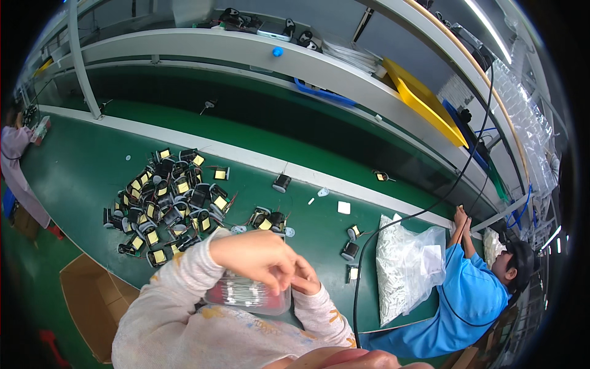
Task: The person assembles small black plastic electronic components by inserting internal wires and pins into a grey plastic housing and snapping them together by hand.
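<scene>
My left hand (pixel 261 261) reaches over a clear plastic box (pixel 279 305) with its fingers bent down and closed. Close beside it is my right hand (pixel 305 275), fingers drawn together and partly covered by the left. The fingertips of both meet above the box's right part; what they pinch, if anything, is too small and hidden to make out. Inside the box lie many thin silvery rods with white parts (pixel 243 290). Just beyond my hands sit a few black block-shaped parts with yellow pads (pixel 265 221) and small pale discs (pixel 289 232).
A large pile of similar black parts (pixel 175 197) covers the bench's left. To the right stands a clear bag of small white pieces (pixel 396 264), with a black cable (pixel 362 264) before it. A person in blue (pixel 424 320) works at the right. A cardboard box (pixel 92 307) stands lower left.
</scene>
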Motion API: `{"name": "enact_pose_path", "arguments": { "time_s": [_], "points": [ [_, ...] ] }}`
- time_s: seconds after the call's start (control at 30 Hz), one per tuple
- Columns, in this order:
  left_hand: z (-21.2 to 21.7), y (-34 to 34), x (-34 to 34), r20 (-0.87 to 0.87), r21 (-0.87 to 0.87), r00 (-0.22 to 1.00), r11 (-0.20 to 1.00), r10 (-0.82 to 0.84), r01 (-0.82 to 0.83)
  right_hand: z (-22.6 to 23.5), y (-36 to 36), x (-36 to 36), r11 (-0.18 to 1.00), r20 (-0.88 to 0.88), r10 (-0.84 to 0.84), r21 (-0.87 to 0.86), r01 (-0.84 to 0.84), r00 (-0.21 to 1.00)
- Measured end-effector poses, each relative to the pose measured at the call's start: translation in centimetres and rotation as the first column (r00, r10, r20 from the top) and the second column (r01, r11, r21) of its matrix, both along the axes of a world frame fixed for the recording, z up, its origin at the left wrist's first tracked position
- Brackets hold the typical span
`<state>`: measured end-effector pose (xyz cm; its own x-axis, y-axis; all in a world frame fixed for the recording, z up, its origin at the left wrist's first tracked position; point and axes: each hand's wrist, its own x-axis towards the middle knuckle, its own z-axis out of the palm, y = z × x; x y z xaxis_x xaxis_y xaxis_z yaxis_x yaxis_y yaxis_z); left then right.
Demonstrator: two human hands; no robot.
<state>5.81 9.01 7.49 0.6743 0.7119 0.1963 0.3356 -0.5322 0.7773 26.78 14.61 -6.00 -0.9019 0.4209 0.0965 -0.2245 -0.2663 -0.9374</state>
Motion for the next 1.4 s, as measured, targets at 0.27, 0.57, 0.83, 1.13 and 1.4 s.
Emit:
{"name": "enact_pose_path", "arguments": {
  "time_s": [0.27, 0.57, 0.83, 1.13, 1.4],
  "points": [
    [-0.1, -1.2, -1.1, -0.012, 0.014, 0.998, 0.998, 0.059, -0.059, 1.0, -1.2, -0.1, 0.983, -0.013, 0.119, -0.139, -0.119, 0.993],
    [2.7, -0.2, -1.2, -0.029, -0.026, 0.986, 0.986, -0.167, 0.166, -0.6, -1.3, -0.1, 0.995, 0.06, 0.096, -0.016, -0.095, 0.994],
    [13.6, -1.5, -9.0, -0.065, 0.067, 0.997, 0.997, 0.044, -0.039, -0.6, 0.4, 0.8, 0.945, -0.01, 0.048, -0.324, -0.049, 0.999],
    [16.8, 9.6, -11.9, 0.399, 0.901, 0.765, -0.371, 0.505, -0.225, -0.9, 1.2, 1.5, 0.987, 0.07, 0.108, -0.129, -0.099, 0.992],
    [16.7, 25.4, -12.2, 0.343, 0.878, 0.61, -0.475, 0.715, 0.063, 0.8, 1.6, 2.2, 0.997, 0.064, 0.074, -0.039, -0.072, 0.995]
  ]
}}
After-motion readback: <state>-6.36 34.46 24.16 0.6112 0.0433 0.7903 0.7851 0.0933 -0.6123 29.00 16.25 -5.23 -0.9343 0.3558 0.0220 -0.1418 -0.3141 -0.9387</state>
